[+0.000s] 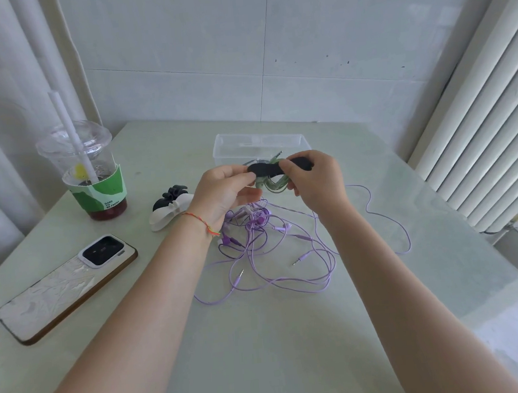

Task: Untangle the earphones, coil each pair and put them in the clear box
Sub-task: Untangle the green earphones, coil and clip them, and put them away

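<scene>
Above the table's middle, my left hand [224, 193] and my right hand [314, 179] hold a black strap-like cable tie [264, 168] between them. My left fingers pinch its left end and my right fingers grip its right end. Under the tie hangs a coiled pair of pale green earphones [274, 184], partly hidden by my right hand, with its plug sticking up. A tangle of purple earphones [274, 248] lies on the table below my hands, with two plugs showing. The clear box [231, 142] stands just behind my hands.
A lidded plastic cup with a straw [93, 176] stands at the back left. A phone [68, 288] lies face down at the left. A small heap of black and white cable ties [171, 208] lies beside my left wrist. Blinds [480, 133] close off the right side.
</scene>
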